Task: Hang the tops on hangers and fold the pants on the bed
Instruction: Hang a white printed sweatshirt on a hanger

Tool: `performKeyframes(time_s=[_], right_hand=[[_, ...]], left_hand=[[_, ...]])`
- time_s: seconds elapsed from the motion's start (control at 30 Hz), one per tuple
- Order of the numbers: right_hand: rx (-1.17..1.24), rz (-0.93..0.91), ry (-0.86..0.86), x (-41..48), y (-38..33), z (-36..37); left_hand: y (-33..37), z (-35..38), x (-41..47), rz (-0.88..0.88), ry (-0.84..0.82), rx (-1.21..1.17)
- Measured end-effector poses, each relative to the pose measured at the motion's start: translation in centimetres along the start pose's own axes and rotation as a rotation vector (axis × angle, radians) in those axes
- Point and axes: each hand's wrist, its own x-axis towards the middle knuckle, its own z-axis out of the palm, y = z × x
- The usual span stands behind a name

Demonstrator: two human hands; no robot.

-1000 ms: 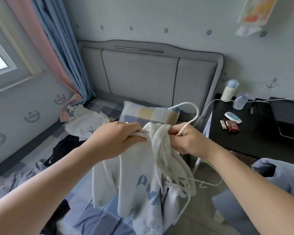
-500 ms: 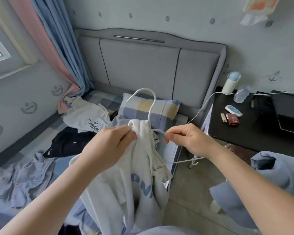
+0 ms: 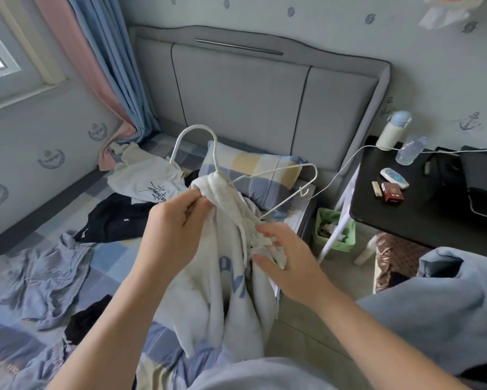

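I hold up a pale grey hoodie with blue lettering [image 3: 222, 280] over the bed's near edge. A white wire hanger [image 3: 276, 170] sits in its neck, hook upright, and its right shoulder sticks out bare past the cloth. My left hand [image 3: 177, 229] grips the bunched neck of the hoodie just below the hook. My right hand [image 3: 287, 257] is spread with straight fingers against the hoodie's right side near the drawstrings, holding nothing. On the bed [image 3: 115, 257] lie a white printed top [image 3: 143, 178], a black garment [image 3: 115, 220] and a grey-blue garment [image 3: 45, 274].
A checked pillow [image 3: 253, 170] leans by the grey headboard [image 3: 248, 99]. A black side table [image 3: 422, 204] at right carries bottles, a remote, small boxes and a white cable. A green bin [image 3: 335, 232] stands between bed and table. Curtains hang at far left.
The hanger's right shoulder now stands out bare beside the hoodie. My right hand let go of the cord and dropped, fingers spread, onto the hoodie's side. The left hand kept its grip.
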Motion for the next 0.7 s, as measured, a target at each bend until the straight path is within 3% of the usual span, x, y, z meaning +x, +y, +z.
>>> performKeyframes(time_s=[0.07,0.17,0.23,0.4,0.57,0.7], right_hand=[[-0.039,0.115,-0.154,0.6,0.5,2.5],[-0.047,0.161,-0.049,1.9,1.0,4.1],[-0.049,0.186,-0.08,2.2,1.8,3.7],[-0.14,0.241,-0.381,1.9,3.9,1.4],[-0.428,0.369,-0.72,1.8,7.4,0.3],[-0.674,0.336,-0.641,2.0,9.4,-1.6]], left_hand=[[0.5,0.5,-0.1,-0.014,0.013,-0.038],[0.5,1.1,-0.2,-0.066,0.018,-0.081],[-0.2,0.8,-0.2,-0.11,0.024,-0.079],[-2.5,-1.0,-0.4,-0.187,0.014,-0.056],[-3.3,-3.1,-1.0,-0.188,-0.015,-0.039],[-3.7,-5.0,-1.6,-0.166,-0.126,0.038]])
